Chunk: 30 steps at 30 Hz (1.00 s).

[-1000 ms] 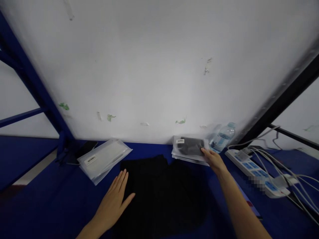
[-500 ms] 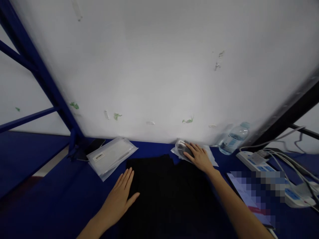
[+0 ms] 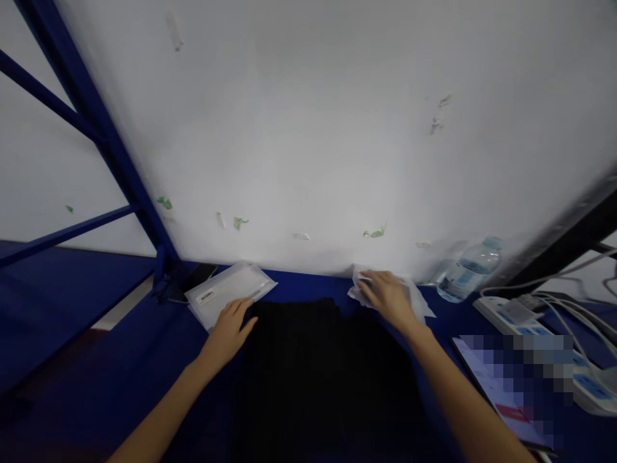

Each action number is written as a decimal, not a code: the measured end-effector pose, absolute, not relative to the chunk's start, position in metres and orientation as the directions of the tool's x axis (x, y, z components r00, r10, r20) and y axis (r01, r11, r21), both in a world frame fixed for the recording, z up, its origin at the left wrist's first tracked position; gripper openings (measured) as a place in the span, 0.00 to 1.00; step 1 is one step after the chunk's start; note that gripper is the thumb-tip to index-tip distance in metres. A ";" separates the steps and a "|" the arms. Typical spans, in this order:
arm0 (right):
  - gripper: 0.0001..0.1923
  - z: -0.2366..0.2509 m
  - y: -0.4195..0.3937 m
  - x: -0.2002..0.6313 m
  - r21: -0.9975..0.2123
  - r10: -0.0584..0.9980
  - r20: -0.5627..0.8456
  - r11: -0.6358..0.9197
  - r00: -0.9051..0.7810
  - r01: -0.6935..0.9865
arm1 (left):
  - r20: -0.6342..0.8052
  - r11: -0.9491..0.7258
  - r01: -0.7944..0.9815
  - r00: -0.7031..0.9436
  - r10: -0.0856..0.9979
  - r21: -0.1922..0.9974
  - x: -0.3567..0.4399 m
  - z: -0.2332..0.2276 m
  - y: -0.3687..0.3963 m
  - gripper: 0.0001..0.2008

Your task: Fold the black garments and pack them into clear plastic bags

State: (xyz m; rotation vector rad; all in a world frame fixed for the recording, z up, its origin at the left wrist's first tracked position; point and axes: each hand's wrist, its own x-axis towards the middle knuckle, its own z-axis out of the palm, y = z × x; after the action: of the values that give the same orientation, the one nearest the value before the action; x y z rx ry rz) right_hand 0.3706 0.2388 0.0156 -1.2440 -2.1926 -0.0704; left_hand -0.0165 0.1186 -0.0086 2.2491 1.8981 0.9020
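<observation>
Both hands out at the plastic bags beyond the black cloth (image 3: 318, 366).
Left hand (image 3: 229, 328) lies flat, fingers open, touching the bag (image 3: 231, 292) at 11 o'clock; right hand (image 3: 388, 302) covers the packet (image 3: 419, 302) at 1 o'clock, grip unclear. Likely next: pinch one bag's edge to lift it.

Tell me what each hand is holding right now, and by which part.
Nothing is lifted. The right hand lies flat on the packed plastic bags; the left hand touches the near edge of the clear bags. A closed grip cannot be told.

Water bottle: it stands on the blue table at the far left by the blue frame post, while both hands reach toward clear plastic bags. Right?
Not quite. The head view shows the water bottle at the far right, beside the power strip; the rest holds: left hand, right hand.
</observation>
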 end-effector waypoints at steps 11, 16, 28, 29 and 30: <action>0.07 0.024 0.201 0.314 -0.320 0.743 0.413 0.660 -0.526 0.680 | 0.401 -0.265 0.830 0.055 0.914 0.491 -0.009 0.004 0.124 0.08; 0.07 0.023 0.161 0.329 -0.309 0.714 0.429 0.692 -0.554 0.653 | 0.346 -0.395 0.770 0.240 0.907 0.501 -0.008 -0.004 0.079 0.08; 0.11 0.000 0.160 0.361 -0.367 0.889 0.409 0.368 -0.208 0.854 | 0.254 -0.404 0.788 0.319 0.913 0.464 -0.001 0.001 0.057 0.15; 0.10 -0.001 0.166 0.363 -0.363 0.897 0.403 0.337 -0.179 0.869 | 0.255 -0.408 0.792 0.323 0.911 0.455 0.001 0.001 0.060 0.17; 0.10 -0.003 0.170 0.364 -0.364 0.902 0.397 0.322 -0.168 0.874 | 0.247 -0.422 0.792 0.344 0.906 0.442 0.003 0.000 0.062 0.19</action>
State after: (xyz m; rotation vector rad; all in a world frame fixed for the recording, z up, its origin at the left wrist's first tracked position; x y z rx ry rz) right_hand 0.3638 0.1704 -0.0032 -1.5595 -2.0481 0.0689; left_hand 0.0034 0.0622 -0.0001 2.3646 1.5272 0.6758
